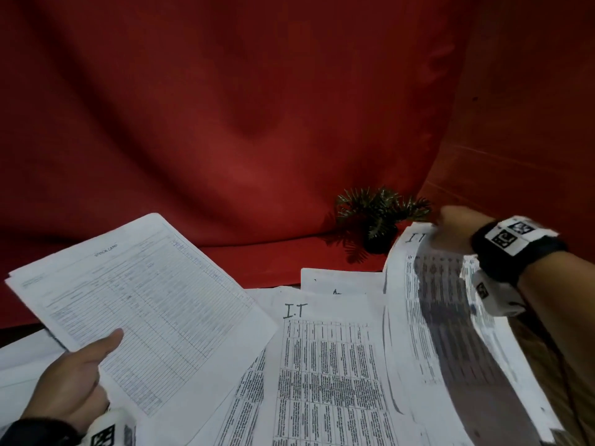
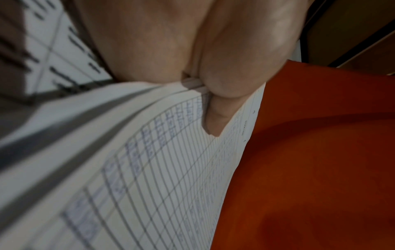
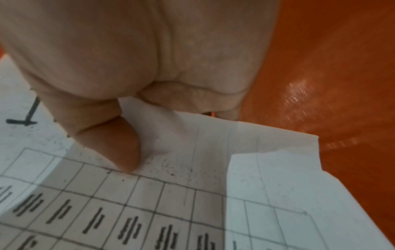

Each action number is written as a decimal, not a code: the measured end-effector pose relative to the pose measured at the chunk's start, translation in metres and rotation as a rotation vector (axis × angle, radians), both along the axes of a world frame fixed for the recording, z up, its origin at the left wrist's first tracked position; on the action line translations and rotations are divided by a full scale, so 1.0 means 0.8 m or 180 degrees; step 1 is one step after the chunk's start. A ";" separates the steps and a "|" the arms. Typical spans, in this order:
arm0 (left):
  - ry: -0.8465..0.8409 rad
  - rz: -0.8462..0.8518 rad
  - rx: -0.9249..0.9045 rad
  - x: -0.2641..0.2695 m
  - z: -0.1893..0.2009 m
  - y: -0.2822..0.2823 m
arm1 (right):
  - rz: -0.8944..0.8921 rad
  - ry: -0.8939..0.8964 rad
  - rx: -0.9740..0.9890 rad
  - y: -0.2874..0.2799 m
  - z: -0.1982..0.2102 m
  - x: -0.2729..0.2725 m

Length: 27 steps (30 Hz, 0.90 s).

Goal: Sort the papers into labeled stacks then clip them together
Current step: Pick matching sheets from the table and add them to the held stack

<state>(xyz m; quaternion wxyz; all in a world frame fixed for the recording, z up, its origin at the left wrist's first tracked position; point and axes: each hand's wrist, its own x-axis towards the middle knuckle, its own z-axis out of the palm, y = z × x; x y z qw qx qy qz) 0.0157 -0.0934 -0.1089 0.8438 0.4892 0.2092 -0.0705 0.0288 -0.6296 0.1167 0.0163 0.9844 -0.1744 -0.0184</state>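
Both hands are occupied with papers. From the head view, the left hand (image 1: 72, 378) is seen low at the left, and a thin set of ruled sheets headed "STOCK CARD" (image 1: 135, 291) is gripped at its near edge, with the thumb laid on top. The set is held up and tilted, clear of the pile, probably so that its heading can be read and kept apart from the others. The right hand (image 1: 450, 230) is raised at the right, and the far edge of a bundle marked "I.T" (image 1: 431, 317) is pinched, so that the sheets bend upward from the counter. Between the two hands, another sheet marked "I.T" (image 1: 325, 365) lies flat on more loose papers; it is judged that the lifted bundle belongs with it. A small dark green plant (image 1: 376, 220) stands behind, against a red cloth (image 1: 225, 107). No clip can be found in this view.

From the left wrist view, the edges of several sheets are seen squeezed between the thumb (image 2: 226, 81) and the palm, which keeps the ruled form (image 2: 162, 177) together as one set.

From the right wrist view, the thumb (image 3: 111, 142) is pressed on the top margin of the printed table (image 3: 149, 203), and the fingers are curled under it. A second sheet overlaps at the right, so the grip seems to serve for lifting several sheets at once.
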 end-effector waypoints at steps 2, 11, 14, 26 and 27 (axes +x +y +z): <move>-0.0079 0.0135 0.0144 -0.007 0.012 -0.006 | 0.0168 -0.0211 -0.0125 0.014 0.038 0.002; -0.0528 0.0266 0.0291 -0.015 0.050 -0.030 | 0.0803 -0.1359 -0.0907 0.101 0.195 -0.012; -0.0779 0.0391 0.0621 -0.014 0.074 -0.029 | 0.1098 -0.1621 -0.0769 0.140 0.222 -0.019; -0.1991 -0.0034 0.1457 -0.020 0.213 -0.034 | 0.2390 -0.1186 -0.0270 0.335 0.191 -0.008; -0.2077 -0.0178 0.1598 -0.025 0.223 -0.037 | 0.2514 -0.1200 -0.0236 0.347 0.184 -0.004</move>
